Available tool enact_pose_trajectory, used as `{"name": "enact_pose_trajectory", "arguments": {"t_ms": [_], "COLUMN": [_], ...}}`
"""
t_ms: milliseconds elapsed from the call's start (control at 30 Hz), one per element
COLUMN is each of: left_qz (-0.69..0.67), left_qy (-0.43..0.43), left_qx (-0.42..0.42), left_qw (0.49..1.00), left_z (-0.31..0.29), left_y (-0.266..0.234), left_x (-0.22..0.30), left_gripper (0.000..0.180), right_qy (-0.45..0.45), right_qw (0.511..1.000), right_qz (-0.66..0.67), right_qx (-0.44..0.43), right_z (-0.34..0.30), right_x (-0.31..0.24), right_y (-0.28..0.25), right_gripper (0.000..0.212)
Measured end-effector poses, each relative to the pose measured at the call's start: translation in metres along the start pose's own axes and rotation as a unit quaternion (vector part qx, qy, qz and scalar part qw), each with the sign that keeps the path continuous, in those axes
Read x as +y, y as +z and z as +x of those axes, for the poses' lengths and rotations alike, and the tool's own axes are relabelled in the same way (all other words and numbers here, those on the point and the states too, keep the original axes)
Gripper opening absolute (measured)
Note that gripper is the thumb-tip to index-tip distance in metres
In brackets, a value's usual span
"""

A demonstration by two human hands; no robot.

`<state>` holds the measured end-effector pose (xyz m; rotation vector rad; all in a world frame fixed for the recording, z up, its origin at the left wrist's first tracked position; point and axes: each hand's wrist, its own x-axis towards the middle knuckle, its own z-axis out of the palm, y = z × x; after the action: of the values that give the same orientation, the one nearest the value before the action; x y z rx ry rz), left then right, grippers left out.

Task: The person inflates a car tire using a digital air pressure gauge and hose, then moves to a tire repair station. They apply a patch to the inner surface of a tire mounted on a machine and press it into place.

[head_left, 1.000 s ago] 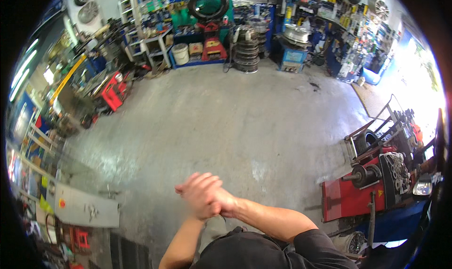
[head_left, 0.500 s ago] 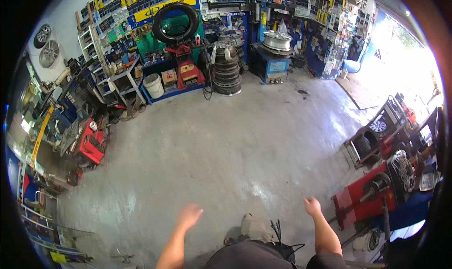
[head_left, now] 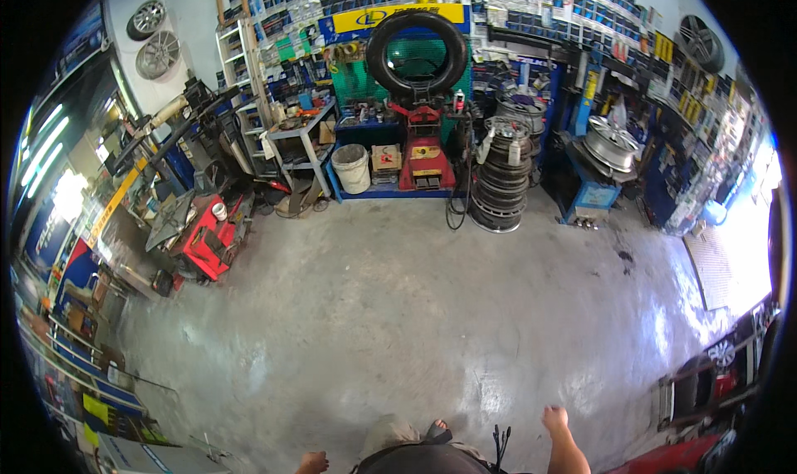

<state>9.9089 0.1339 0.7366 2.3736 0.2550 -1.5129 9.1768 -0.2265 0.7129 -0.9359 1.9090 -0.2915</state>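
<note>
grey floor [head_left: 357, 316] fills mid-frame; the left hand [head_left: 313, 462] is bottom left of centre, the right hand [head_left: 554, 418] lower right, near black cords [head_left: 501, 456] at bottom centre. can't tell either grip; best swing clear of those cords.

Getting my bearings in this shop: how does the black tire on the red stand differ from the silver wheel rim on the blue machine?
The black tire stands upright, while the silver wheel rim lies on its side, tilted. The tire is dark; the rim is bright and metallic. The tire sits on a red stand, the rim on a blue machine. Both are round and raised off the floor.
</note>
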Motion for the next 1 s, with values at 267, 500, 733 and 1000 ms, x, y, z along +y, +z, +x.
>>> {"name": "enact_pose_trajectory", "arguments": {"t_ms": [267, 500, 733, 1000], "left_qz": [-0.139, 0.396, -0.151, -0.182], "left_qy": [0.05, 0.237, 0.315, 0.03], "left_qx": [-0.079, -0.023, -0.018, -0.084], "left_qw": [0.986, 0.887, 0.937, 0.979], "left_z": [0.037, 0.078, 0.053, 0.102], "left_y": [0.093, 0.076, 0.083, 0.099], "left_x": [0.181, 0.494, 0.726, 0.81], "left_gripper": [0.033, 0.035, 0.025, 0.034], "right_qy": [-0.281, -0.142, 0.094, -0.296], "right_qw": [0.941, 0.979, 0.983, 0.653], "right_qz": [-0.187, -0.14, -0.093, -0.682], "right_qx": [0.005, 0.027, -0.127, -0.148], "right_z": [0.037, 0.144, 0.293, 0.501], "right_x": [-0.44, -0.463, -0.352, -0.57], "right_y": [0.057, 0.062, 0.032, 0.089], "right_gripper": [0.03, 0.039, 0.03, 0.021]}}
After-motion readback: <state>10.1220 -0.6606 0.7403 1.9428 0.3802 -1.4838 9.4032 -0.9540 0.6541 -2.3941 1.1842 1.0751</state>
